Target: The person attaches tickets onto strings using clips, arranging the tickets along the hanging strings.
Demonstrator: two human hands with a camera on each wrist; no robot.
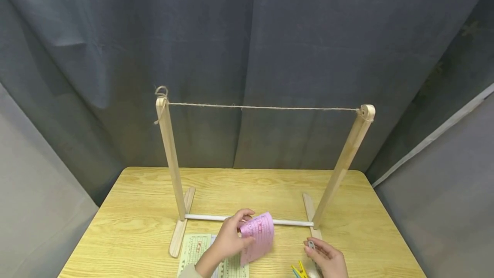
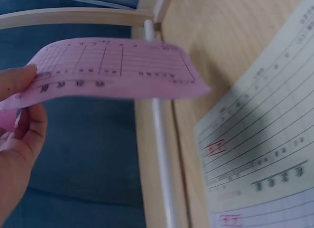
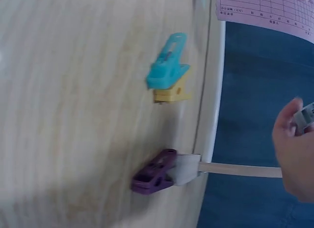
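Two hands work low in the head view: the left hand [image 1: 227, 239] pinches a pink slip [image 1: 257, 236] above the counter [image 1: 135, 226]; the right hand [image 1: 328, 258] grips a peg [image 1: 311, 245]. Left wrist: the slip curls, so hold it taut. Right wrist: spare pegs [image 3: 169, 71] lie blurred; the held peg is cut off.

L hand [image 1: 228, 237] raised, thumb + fingers pinched, forearm from 7 o'clock. R hand [image 1: 327, 257] low at 5 o'clock, fingers curled, pinching.

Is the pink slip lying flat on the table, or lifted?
Lifted. The left hand pinches the pink slip, which curls in the air above the table.
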